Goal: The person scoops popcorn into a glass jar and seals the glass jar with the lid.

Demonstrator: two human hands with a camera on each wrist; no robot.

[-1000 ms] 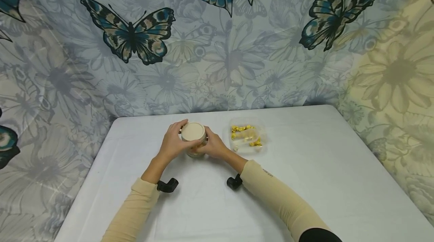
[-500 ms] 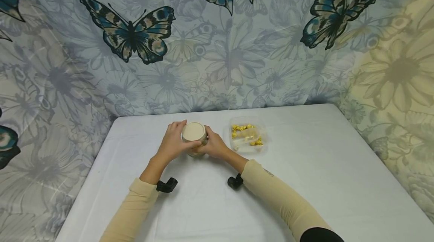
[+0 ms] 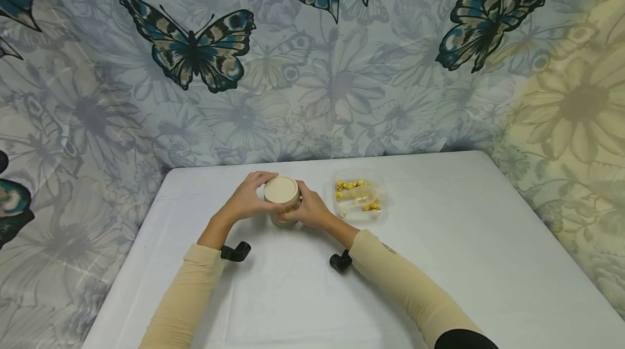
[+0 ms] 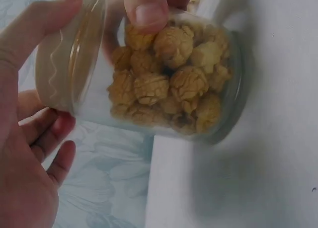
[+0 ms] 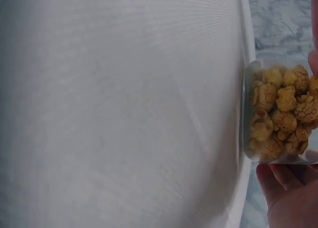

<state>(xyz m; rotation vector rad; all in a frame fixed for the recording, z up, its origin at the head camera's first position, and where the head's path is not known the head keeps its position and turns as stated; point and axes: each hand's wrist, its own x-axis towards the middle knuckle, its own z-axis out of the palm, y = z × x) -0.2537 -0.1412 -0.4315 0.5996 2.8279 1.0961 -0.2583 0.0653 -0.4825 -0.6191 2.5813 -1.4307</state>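
A clear jar (image 4: pixel 164 84) filled with round caramel popcorn (image 4: pixel 169 64) stands upright, with a cream lid (image 3: pixel 281 190) on top. My left hand (image 3: pixel 250 197) grips the lid, its thumb at the near side and its fingers at the left and far side. Around the jar's body, my right hand (image 3: pixel 312 209) holds on from the right. Its thumb presses the glass in the left wrist view, while its fingers show along the jar's side in the right wrist view. The jar's base is right at the white tabletop.
Right of the jar, a clear plastic container (image 3: pixel 343 213) holds small yellow pieces (image 3: pixel 352 184) in its compartments. Both rest on a white-covered table (image 3: pixel 439 240). A butterfly-patterned cloth (image 3: pixel 337 94) hangs behind the far edge. A black wrist camera (image 3: pixel 236 252) sits on the left wrist.
My left hand has turned at the lid: its wrist shifted left and away from me, its fingers slid along the far rim. My right hand keeps its hold on the jar.
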